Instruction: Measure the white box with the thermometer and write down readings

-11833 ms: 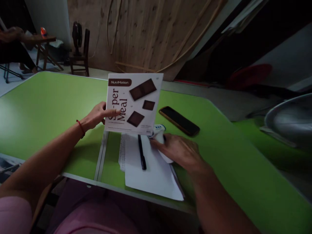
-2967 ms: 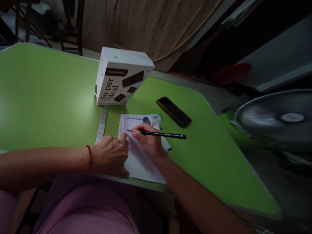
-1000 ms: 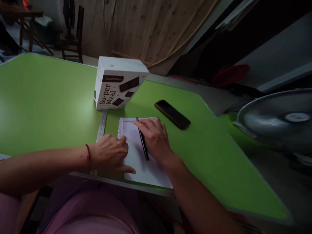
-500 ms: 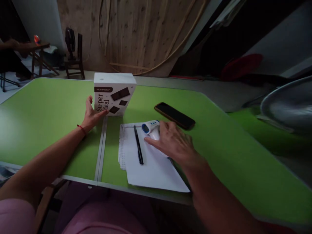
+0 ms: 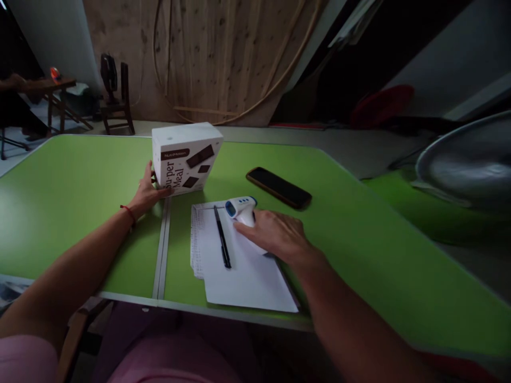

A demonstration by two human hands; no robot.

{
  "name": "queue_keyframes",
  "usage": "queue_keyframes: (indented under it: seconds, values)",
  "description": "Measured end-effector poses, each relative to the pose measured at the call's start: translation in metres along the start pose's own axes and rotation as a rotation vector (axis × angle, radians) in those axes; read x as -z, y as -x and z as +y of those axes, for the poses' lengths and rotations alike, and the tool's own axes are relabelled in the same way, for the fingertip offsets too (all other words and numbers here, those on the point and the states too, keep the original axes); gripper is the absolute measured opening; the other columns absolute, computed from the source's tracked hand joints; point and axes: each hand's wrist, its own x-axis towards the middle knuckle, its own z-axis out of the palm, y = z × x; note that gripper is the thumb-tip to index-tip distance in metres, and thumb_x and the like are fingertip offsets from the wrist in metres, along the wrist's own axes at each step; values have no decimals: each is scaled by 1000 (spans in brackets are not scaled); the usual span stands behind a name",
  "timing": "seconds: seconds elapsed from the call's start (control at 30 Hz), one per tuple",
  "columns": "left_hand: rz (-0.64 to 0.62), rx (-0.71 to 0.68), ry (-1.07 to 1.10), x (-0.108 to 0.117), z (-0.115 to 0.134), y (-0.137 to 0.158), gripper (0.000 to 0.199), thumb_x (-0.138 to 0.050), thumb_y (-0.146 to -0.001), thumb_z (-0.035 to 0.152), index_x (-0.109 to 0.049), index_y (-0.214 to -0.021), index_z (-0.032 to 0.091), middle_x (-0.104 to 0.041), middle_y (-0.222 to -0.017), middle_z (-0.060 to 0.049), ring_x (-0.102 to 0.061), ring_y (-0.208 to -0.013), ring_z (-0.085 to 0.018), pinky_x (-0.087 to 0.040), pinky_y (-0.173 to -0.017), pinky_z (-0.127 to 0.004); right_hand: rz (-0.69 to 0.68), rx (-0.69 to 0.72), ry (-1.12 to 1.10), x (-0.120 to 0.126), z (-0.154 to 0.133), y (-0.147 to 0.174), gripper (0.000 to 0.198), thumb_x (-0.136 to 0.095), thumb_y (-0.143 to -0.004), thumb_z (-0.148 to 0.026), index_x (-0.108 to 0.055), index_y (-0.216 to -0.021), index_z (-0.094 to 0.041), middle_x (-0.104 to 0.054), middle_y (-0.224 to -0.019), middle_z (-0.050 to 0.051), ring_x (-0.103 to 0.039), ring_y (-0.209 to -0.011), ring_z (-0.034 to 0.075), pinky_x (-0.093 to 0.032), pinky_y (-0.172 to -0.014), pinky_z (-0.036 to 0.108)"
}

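A white NutriMotion Su-per Meal box [image 5: 184,169] stands upright on the green table, turned slightly so its left side shows. My left hand [image 5: 148,192] grips its lower left edge, thumb across the front and fingers at the side. My right hand [image 5: 275,234] is closed around the handle of a white and blue infrared thermometer [image 5: 241,205], just above or on the white papers [image 5: 243,282]; I cannot tell if it touches them. Left of the thermometer, a black pen [image 5: 222,236] lies on the papers. Part of the thermometer's handle is hidden by my fingers.
Beyond the papers lies a dark smartphone [image 5: 278,187] on the green table [image 5: 359,255]. A metal seam [image 5: 162,255] crosses the table. At the back left are a chair with a fan [image 5: 115,96] and a seated person [image 5: 16,106]. A large metal basin [image 5: 471,159] stands right.
The box has turned, bringing its left side into view, with my left hand at its edge. My right hand has shifted down the thermometer, uncovering its far end. The view has moved slightly.
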Motion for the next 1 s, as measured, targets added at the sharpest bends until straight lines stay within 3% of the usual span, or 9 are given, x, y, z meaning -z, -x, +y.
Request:
queue_keyframes:
  seconds: [0.1,0.2,0.43,0.57,0.7,0.9,1.0]
  values:
    - [19,52,1,-4,9,5,84,-91,-55,20,-52,-129,18,-61,-125,-14,-54,-123,-35,-45,-107,-59,92,15,-27,-8,5,-5,40,-49,-91,-47,-72,-93,-14,-76,-94,19,-72,-85,31,-47,-68,37]
    - [40,83,30,-7,18,12,79,-92,-58,29,-51,-124,14,-63,-121,-16,-60,-115,-33,-51,-100,-58,197,29,-160,-14,12,-12,38,-56,-85,-52,-71,-88,-17,-75,-84,17,-70,-73,30,-48,-63,39]
    - [-24,173,152,-10,39,29,66,-87,-68,44,-51,-114,14,-67,-118,-18,-68,-103,-28,-58,-90,-51,431,248,-989,-11,10,-1,39,-64,-72,-59,-63,-85,-22,-69,-77,6,-62,-68,21,-49,-62,35]
    - [-134,198,255,-18,44,40,61,-87,-69,47,-55,-109,13,-67,-120,-18,-69,-102,-27,-58,-90,-50,330,332,-1145,-8,5,9,33,-66,-71,-55,-59,-70,-23,-56,-62,0,-49,-57,15,-43,-54,30]
    - [-186,198,330,-26,44,46,61,-85,-71,49,-57,-110,12,-67,-122,-19,-69,-103,-27,-58,-90,-48,174,386,-1184,-8,4,11,28,-67,-72,-49,-63,-66,-21,-56,-61,-1,-46,-55,13,-42,-51,28]
    - [-247,135,339,-29,46,49,57,-84,-74,50,-59,-110,13,-68,-122,-19,-69,-103,-27,-58,-89,-48,216,455,-1272,-18,10,16,26,-73,-75,-46,-68,-80,-22,-68,-76,3,-59,-67,18,-51,-62,32]
    - [-264,126,354,-31,47,49,57,-83,-76,49,-60,-113,12,-68,-124,-19,-69,-103,-27,-59,-90,-48,85,502,-1336,-21,9,19,30,-70,-78,-50,-69,-89,-22,-71,-85,6,-64,-73,20,-55,-67,35]
